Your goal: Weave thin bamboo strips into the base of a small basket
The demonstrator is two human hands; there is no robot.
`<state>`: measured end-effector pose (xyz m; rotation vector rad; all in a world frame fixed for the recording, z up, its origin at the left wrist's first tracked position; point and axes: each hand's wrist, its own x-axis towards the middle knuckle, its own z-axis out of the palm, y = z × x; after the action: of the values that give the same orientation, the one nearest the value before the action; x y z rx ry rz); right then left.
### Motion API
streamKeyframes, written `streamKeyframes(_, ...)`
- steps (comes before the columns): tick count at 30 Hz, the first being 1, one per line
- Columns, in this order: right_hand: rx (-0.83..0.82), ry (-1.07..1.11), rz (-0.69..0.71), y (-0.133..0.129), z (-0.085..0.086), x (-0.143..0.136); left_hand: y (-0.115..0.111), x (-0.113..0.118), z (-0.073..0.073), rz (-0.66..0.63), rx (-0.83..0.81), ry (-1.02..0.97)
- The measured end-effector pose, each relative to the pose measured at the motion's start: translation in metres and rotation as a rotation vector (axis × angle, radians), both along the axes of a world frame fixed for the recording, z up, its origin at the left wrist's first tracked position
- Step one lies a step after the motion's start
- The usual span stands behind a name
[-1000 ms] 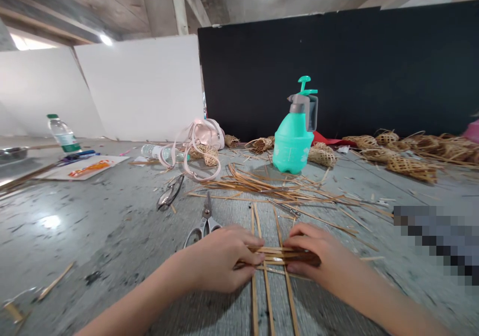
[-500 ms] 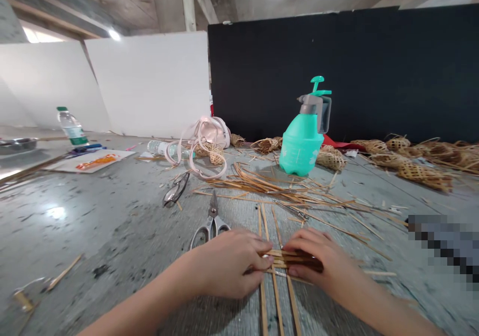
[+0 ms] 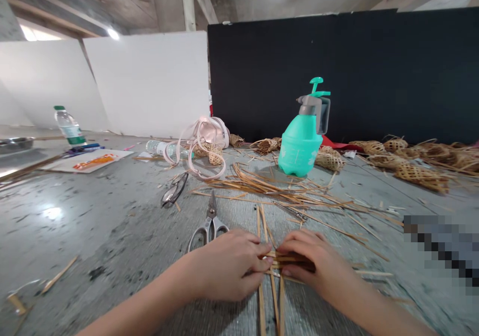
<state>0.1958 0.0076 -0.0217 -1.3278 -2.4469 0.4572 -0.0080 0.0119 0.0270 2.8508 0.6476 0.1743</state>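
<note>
Weaving strips (image 3: 277, 259), laid crosswise over the gray tabletop (image 3: 123, 251) straight ahead, between the two hands and across three lengthwise ones of the same kind. Pinched near the crossing by thumb and fingertips of the left hand (image 3: 237, 264); grasped just to the right in the curled fingers of the right hand (image 3: 310, 256). Just beyond the left hand, silver scissors (image 3: 211, 221) with blades pointing away; near them, dark-framed eyeglasses (image 3: 174, 192). Farther out, a loose heap of strips (image 3: 267, 184), then a turquoise pump spray bottle (image 3: 295, 146) and, to the right, openwork baskets (image 3: 422, 175).
</note>
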Motion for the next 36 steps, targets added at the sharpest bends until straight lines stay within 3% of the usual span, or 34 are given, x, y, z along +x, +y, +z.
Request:
streamKeyframes(5, 0.022, -0.016, 0.017, 0.0, 0.002, 0.0, -0.002, -0.001, -0.002, 0.023, -0.026, -0.018)
streamKeyframes(12, 0.241, -0.069, 0.09, -0.01, 0.002, 0.01, 0.0, -0.005, -0.004, 0.026, -0.124, -0.1)
streamKeyframes(20, 0.17, -0.164, 0.006, -0.012, 0.009, 0.005, 0.001, -0.005, -0.005, 0.037, -0.118, -0.09)
streamKeyframes(22, 0.263, -0.183, 0.041, -0.012, 0.009, 0.003, 0.0, -0.004, -0.006, 0.052, -0.104, -0.104)
streamKeyframes(28, 0.766, -0.277, 0.206, -0.017, 0.0, 0.0, -0.002, -0.004, -0.006, 0.06, -0.107, -0.113)
streamKeyframes(32, 0.904, -0.347, 0.193, -0.019, -0.001, 0.002, -0.003, -0.003, -0.004, 0.059, -0.092, -0.077)
streamKeyframes(36, 0.917, -0.317, 0.155, -0.02, -0.001, 0.007, -0.004, -0.004, -0.002, 0.068, -0.069, -0.008)
